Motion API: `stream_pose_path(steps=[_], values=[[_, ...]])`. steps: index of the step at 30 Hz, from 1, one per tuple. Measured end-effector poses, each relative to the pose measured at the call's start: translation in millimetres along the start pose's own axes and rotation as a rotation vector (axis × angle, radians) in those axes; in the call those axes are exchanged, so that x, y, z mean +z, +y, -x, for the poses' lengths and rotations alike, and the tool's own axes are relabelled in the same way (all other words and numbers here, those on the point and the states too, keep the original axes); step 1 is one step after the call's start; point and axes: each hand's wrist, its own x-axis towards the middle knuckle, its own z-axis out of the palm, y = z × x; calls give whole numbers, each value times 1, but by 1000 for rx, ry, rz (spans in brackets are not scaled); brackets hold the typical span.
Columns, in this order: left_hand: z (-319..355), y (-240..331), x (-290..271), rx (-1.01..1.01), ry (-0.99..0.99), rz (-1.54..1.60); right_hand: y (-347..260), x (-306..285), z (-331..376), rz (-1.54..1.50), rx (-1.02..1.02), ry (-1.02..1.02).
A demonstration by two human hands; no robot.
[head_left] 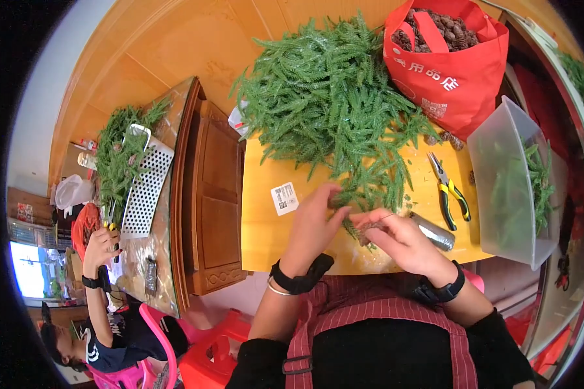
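Observation:
My left hand [313,223] is closed, pinching the lower end of a green artificial pine sprig [352,227] over the yellow table's front part. Close beside it, my right hand [401,241] has its fingers closed round a small brown pine cone [368,232], which touches the sprig's tip; the fingers partly hide it. Just beyond my hands, loose sprigs spill from a big heap of green pine sprigs [324,97]. A silver cylinder [433,232] lies by my right hand. Further right are needle-nose pliers [449,191] with yellow and black handles.
A red bag [444,84] full of pine cones stands at the back right. Right of the yellow table [259,233] is a translucent bin [499,194] with sprigs inside. A white printed card [283,198] lies left. At another table, a co-worker's hand [102,248] holds pliers near a perforated white basket [149,188].

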Motion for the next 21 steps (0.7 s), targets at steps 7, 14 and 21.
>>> stream_pose_path(steps=[7, 14, 21], values=[[-2, 12, -4, 28, -28, 1, 17, -8, 5, 238, -131, 160], [-3, 44, -8, 13, -43, 358, -5, -21, 21, 428, -400, 203], [-6, 49, -3, -216, -62, 888, -6, -32, 40, -4, -354, 432]])
